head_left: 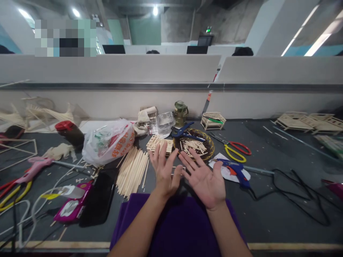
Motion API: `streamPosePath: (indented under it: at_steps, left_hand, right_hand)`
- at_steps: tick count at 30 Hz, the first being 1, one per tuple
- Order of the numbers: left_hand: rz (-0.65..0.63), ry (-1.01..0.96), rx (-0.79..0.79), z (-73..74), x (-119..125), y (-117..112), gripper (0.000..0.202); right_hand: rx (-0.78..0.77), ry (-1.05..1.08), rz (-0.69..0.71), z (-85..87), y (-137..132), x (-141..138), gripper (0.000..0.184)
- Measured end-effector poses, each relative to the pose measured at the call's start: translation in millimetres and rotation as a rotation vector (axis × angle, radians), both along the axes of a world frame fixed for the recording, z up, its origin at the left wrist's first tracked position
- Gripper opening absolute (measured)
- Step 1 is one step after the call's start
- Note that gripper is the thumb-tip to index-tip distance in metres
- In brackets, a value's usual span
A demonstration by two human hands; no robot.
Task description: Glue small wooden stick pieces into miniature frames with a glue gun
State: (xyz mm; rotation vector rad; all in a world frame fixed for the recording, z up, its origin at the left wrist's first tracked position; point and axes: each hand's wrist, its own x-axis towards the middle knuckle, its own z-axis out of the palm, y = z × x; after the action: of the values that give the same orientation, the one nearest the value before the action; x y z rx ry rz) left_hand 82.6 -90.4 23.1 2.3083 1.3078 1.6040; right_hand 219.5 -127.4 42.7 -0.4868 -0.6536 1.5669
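Observation:
My left hand (164,171) hovers over the front of the purple cloth (184,228), its fingers apart and nothing in them. Beside it my right hand (205,178) is turned palm up, fingers spread, holding nothing. A bundle of thin wooden sticks (133,171) lies left of my left hand. Just beyond my fingers sit a small stack of joined sticks (159,144) and a round basket (211,142) with short stick pieces (194,147). A small stick piece between my hands is partly hidden. The blue glue gun (237,169) rests right of my right hand.
Scissors (237,150) lie at right, near a black cable (302,192). At left are a plastic bag (107,141), a dark phone (99,200), a pink glue gun (37,169) and a red-lidded bottle (69,134). A green jar (180,112) stands by the partition (120,103).

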Motion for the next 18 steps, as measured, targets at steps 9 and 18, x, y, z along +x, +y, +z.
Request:
streamPosePath:
  at_steps: [9, 18]
  left_hand:
    - [-0.214, 0.268, 0.094, -1.7, 14.6, -17.6, 0.049]
    - [-0.427, -0.030, 0.138, 0.5, 4.7, -15.3, 0.025]
  right_hand:
    - [-0.033, 0.050, 0.074, -4.1, -2.6, 1.1, 0.086]
    - [-0.058, -0.212, -0.339, 10.2, -0.1, 22.9, 0.046]
